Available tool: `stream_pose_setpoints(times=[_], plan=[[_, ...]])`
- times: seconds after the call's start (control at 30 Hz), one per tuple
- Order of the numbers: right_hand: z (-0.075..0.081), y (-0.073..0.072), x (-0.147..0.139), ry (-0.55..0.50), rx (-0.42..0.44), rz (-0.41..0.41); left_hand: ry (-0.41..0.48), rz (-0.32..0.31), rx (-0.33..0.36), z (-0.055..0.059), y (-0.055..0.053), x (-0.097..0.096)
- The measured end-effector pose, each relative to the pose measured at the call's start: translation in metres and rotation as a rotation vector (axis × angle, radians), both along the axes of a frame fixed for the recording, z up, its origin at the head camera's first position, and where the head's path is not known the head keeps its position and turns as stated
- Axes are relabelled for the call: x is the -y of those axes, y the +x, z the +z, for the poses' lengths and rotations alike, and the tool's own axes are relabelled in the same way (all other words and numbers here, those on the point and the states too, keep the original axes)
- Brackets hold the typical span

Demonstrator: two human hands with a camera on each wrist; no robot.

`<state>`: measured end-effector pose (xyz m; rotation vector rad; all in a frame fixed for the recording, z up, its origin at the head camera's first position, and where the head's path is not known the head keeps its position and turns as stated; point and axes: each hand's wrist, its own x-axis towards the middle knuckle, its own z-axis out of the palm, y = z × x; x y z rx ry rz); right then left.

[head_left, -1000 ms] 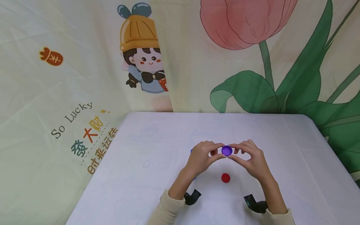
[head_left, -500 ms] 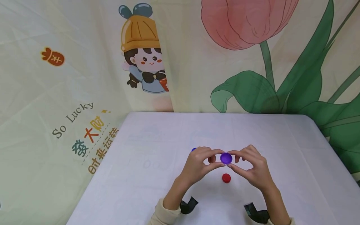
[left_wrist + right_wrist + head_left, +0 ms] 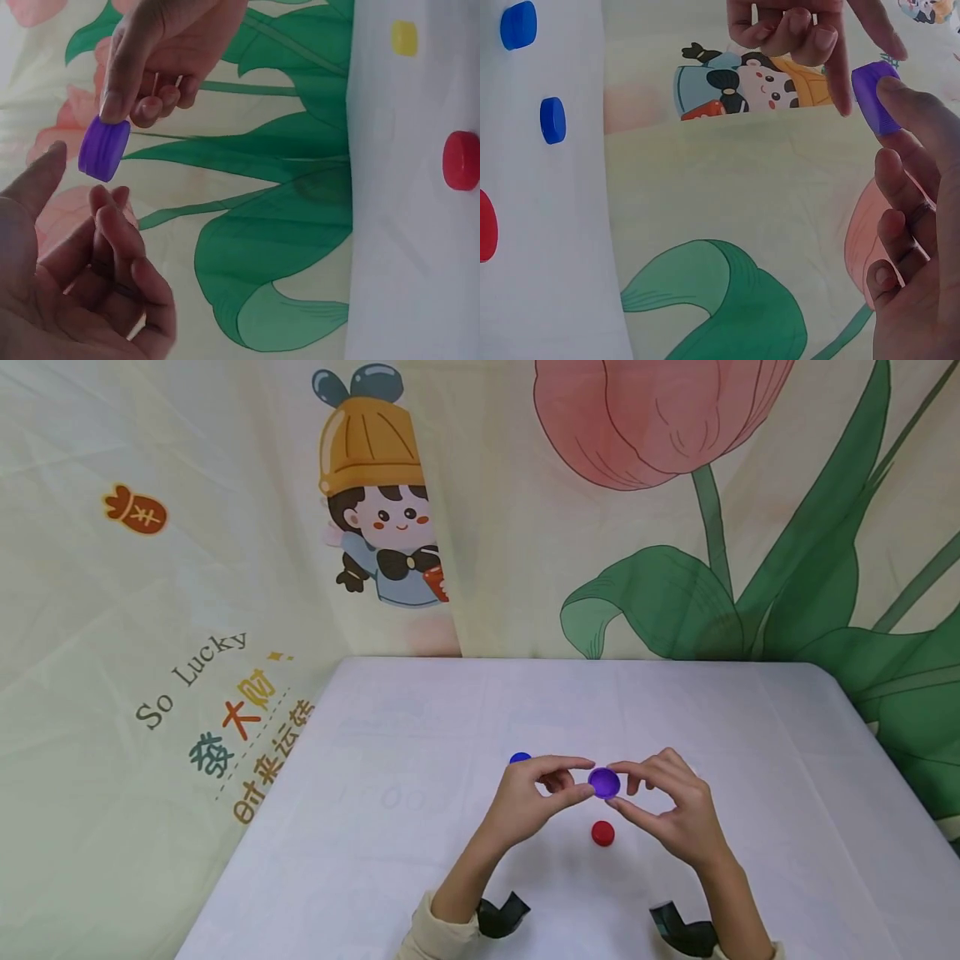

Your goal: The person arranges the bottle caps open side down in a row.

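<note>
A small round purple bottle cap (image 3: 603, 783) is held up above the white table, its hollow side facing the head camera. My right hand (image 3: 670, 808) pinches it between thumb and index finger, as the right wrist view also shows. My left hand (image 3: 525, 802) is beside the cap on the left, thumb and index finger spread apart. In the left wrist view a gap shows between the left fingertips (image 3: 56, 154) and the purple cap (image 3: 104, 148). On the table just in front of the hands lies a red cap (image 3: 603, 833).
A blue cap (image 3: 520, 757) lies behind my left hand, partly covered by it. Two blue caps (image 3: 553, 120) show in the right wrist view, and a yellow cap (image 3: 404, 38) in the left wrist view. A printed cloth (image 3: 495, 510) hangs behind the table (image 3: 420, 710).
Both hands came down toward me with the purple cap, both pinching it. Since then the left fingers have let go and spread, while the right hand keeps its pinch.
</note>
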<state>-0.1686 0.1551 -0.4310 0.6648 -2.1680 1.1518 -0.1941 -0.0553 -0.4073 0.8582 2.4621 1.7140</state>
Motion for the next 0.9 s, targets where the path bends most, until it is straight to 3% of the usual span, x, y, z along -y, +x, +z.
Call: stream_pose_setpoints(times=[0.1, 0.17, 0.23, 0.4, 0.63, 0.9], plan=[[0.001, 0.001, 0.001, 0.005, 0.003, -0.004, 0.006, 0.020, 0.167, 0.013, 0.006, 0.000], [0.001, 0.000, 0.002, 0.005, -0.001, -0.003, 0.020, 0.017, 0.234, 0.021, 0.010, 0.000], [0.000, 0.000, 0.002, 0.003, -0.004, 0.000, 0.046, 0.002, 0.273, 0.028, 0.013, 0.000], [0.000, 0.000, 0.003, 0.001, -0.007, 0.002, 0.071, -0.021, 0.306, 0.030, 0.013, 0.000], [-0.002, 0.000, 0.002, 0.012, -0.014, 0.001, 0.086, -0.030, 0.332, 0.026, 0.011, 0.000], [-0.004, 0.001, 0.003, 0.013, 0.007, -0.005, 0.095, -0.017, 0.334, -0.002, -0.001, 0.000]])
